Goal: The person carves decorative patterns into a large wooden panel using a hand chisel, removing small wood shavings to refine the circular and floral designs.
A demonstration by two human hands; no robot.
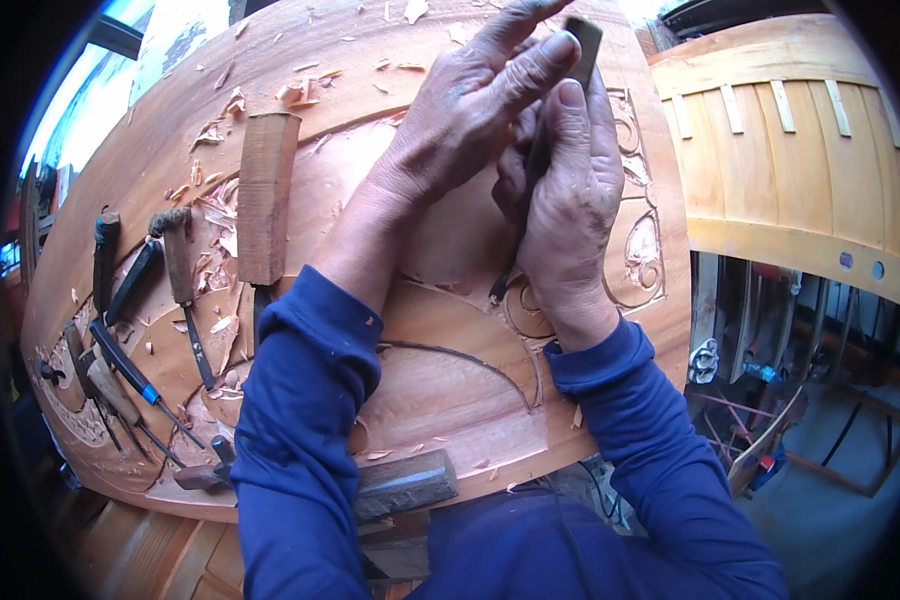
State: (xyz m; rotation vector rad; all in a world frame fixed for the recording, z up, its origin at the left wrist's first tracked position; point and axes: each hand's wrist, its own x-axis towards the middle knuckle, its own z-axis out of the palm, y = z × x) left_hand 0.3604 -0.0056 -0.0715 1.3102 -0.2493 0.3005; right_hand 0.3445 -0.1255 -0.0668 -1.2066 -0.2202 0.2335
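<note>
My right hand [572,200] is closed round a long narrow dark tool [586,48], which looks like a carving chisel. Its flat end points up and away; a thin dark end shows below, near the carved scroll. My left hand [460,115] lies against the tool's left side, thumb and index finger stretched out and apart near the top end. Its other fingers are mostly hidden. Both hands are above a large carved wooden panel [450,375]. Left of my left forearm, a mallet with a square wooden head [268,200] lies on the panel.
Several carving chisels lie at the left, including one with a blue-banded handle [125,362]. A hammer [205,476] and a grey block [406,484] lie along the near edge. Wood shavings [295,95] litter the panel. Another slatted wooden panel [770,160] stands at the right.
</note>
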